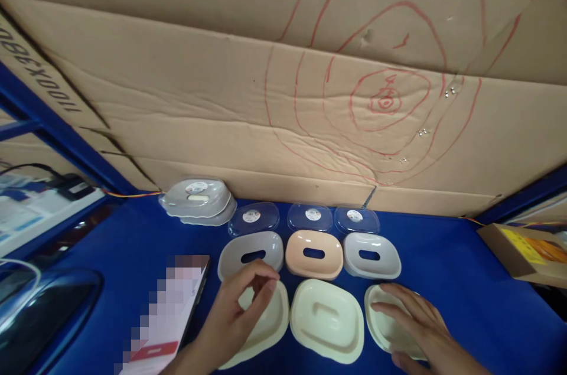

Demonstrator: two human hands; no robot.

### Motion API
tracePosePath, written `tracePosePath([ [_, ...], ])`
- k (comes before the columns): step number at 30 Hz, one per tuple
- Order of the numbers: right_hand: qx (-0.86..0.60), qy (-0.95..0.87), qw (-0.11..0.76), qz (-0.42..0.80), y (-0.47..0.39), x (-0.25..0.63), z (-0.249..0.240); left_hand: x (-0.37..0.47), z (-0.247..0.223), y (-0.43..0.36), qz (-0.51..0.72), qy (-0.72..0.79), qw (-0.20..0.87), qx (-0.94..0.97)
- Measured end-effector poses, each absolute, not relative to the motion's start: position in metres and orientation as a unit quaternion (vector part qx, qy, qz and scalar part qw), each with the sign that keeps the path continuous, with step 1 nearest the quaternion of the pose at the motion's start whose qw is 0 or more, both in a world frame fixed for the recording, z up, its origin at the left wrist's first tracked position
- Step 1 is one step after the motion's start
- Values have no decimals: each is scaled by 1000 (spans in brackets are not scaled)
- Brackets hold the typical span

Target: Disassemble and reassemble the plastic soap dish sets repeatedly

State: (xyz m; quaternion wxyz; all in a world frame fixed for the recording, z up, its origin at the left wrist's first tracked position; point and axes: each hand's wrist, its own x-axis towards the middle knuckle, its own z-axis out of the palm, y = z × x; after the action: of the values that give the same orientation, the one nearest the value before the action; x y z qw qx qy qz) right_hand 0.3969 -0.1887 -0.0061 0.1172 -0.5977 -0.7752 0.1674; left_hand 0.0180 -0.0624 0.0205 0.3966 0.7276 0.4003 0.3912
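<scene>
Three shallow cream dishes lie in the front row on the blue surface. My left hand (pixel 243 298) is over the left cream dish (pixel 277 313), fingers loosely curled, with thumb and index tips close together and nothing visible between them. The middle cream dish (pixel 326 317), with a raised shape in its floor, is untouched. Above the right cream dish (pixel 376 301) my right hand (pixel 414 322) has its fingers spread, partly covering it; contact is unclear. Behind them stand a grey slotted piece (pixel 272 248), a peach slotted piece (pixel 314 240) and another grey slotted piece (pixel 385 251).
Three clear lids with round stickers, including the middle one (pixel 299 220), form the back row. Stacked grey containers (pixel 195 209) stand at back left. A phone-like screen (pixel 177 298) lies left. A cardboard wall (pixel 199 91) rises behind; an open box (pixel 509 257) is at right.
</scene>
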Motion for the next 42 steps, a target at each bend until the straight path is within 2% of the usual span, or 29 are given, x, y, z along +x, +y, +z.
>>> tracePosePath([
  [5,-589,-778,168,141,-175,366,18,15,21,-60,399,395,229,795],
  [10,-496,-837,177,146,-166,319,41,19,3,-61,368,366,187,834],
  [15,-373,-897,196,133,-161,290,32,15,13,-70,351,357,89,861],
  [20,-357,-888,277,80,-152,287,27,-7,18,-109,334,401,11,853],
  [23,-352,-898,259,59,-139,272,33,-24,-10,-133,309,472,-31,825],
  [27,-344,-908,239,7,-105,232,26,-33,-52,-146,270,534,-13,801],
  [31,-370,-898,233,-45,-65,197,2,-30,-72,-145,300,567,44,766],
  [37,-394,-882,254,-53,-41,186,-14,-28,-68,-146,341,597,183,703],
  [42,-400,-857,324,-38,-64,208,11,-21,-46,-147,460,581,283,608],
])
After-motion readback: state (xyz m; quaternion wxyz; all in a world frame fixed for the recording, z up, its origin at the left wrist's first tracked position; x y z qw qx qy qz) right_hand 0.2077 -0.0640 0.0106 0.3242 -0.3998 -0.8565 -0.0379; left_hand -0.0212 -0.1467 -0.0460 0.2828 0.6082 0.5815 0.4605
